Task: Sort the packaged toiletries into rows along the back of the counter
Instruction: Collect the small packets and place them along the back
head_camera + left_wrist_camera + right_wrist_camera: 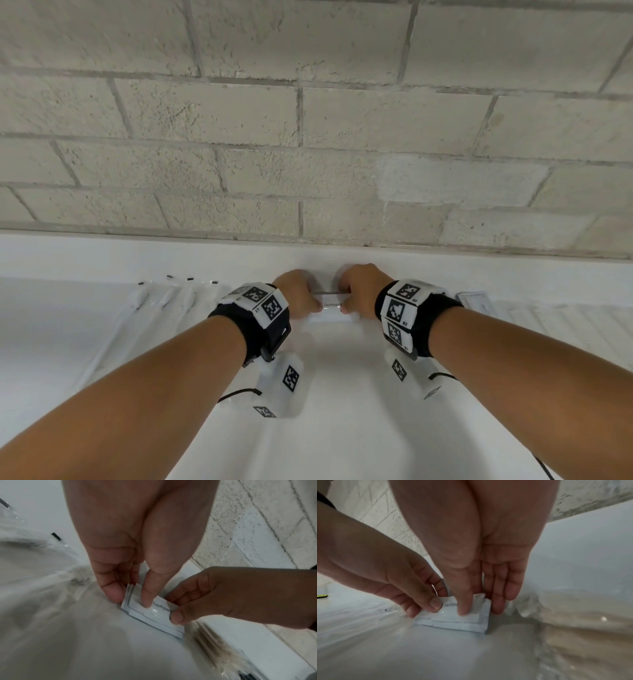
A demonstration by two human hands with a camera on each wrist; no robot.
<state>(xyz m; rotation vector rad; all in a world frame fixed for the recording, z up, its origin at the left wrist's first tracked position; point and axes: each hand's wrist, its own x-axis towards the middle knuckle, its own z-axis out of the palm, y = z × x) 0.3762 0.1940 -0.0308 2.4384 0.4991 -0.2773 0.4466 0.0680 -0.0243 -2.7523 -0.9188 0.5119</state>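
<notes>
- The white desk runs along a pale block wall, which serves as the landmark here.
- Clear-wrapped packages lie fanned on the desk, close below the wall and left of the hands; another pack lies to the right.
- A small stack of white toothpaste sachets lies flat on the desk just below the wall, its long axis parallel to the wall, printed "Toothpaste" face up.
- The left hand pinches the stack's left end, thumb on top, fingers curled behind.
- The right hand pinches the right end likewise; each grip is closed on the sachets.
</notes>
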